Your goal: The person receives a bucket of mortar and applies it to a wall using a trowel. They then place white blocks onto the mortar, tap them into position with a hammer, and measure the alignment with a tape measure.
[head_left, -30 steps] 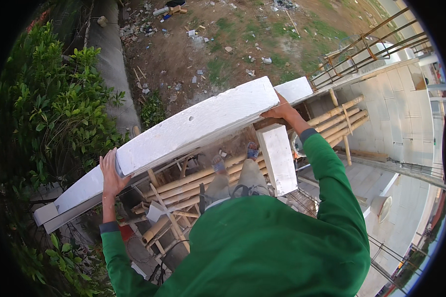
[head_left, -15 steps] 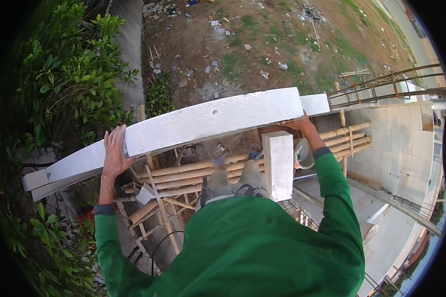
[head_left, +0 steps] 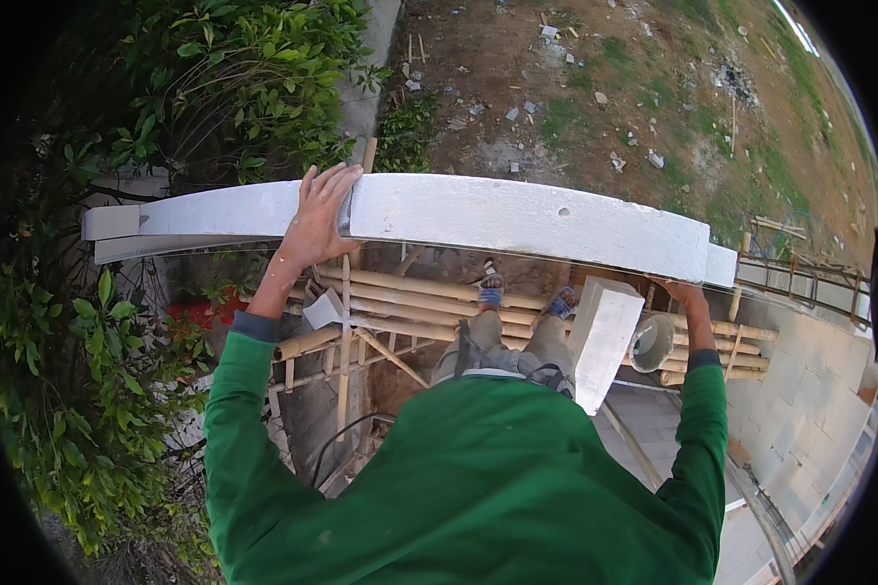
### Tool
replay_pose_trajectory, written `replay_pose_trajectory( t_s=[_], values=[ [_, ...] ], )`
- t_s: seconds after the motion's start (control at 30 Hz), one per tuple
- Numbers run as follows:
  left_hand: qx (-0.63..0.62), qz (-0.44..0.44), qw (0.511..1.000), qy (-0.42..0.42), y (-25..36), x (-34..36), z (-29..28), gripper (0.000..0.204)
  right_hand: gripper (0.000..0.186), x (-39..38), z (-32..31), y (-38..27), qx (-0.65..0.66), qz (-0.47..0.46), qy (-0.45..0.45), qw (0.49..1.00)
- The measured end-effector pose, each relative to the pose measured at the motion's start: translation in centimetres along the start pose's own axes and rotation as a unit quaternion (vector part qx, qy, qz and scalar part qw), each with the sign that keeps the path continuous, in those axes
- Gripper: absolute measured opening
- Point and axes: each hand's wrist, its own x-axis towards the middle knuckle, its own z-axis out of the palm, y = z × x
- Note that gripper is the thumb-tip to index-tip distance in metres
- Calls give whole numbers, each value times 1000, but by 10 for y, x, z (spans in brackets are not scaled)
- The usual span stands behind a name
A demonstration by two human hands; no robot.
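A long white block (head_left: 517,211) lies along the top of a narrow wall in front of me. My left hand (head_left: 320,207) grips its left end, fingers over the top and thumb on the near side, across the dark joint with the adjoining white block (head_left: 219,208). At the far end, my right hand (head_left: 685,292) holds the near lower edge; its fingertips are partly hidden by the block. Another white block (head_left: 605,336) stands on end near my right leg, touched by neither hand. A thin line (head_left: 478,250) runs along the wall's near side.
My feet stand on bamboo poles (head_left: 410,297) lashed into a scaffold. A grey bucket (head_left: 651,343) is right of the upright block. Leafy branches (head_left: 254,88) crowd the left, and littered ground (head_left: 517,88) lies beyond the wall. Reinforcing bars (head_left: 815,283) extend at the right.
The view has turned, so the wall now runs more level and sits farther right in the picture. Both hands remain at the long block's ends.
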Motion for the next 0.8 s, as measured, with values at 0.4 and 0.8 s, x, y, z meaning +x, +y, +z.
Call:
replay_pose_trajectory(
  t_s=[0.4,0.8],
  values=[
    [5,13,1000,-1,-2,1,1,119,64,-11,-4,-8,5,11,-2,1000],
    [17,30,999,13,8,2,1,111,74,-7,30,-33,132,7,296,946]
  ],
)
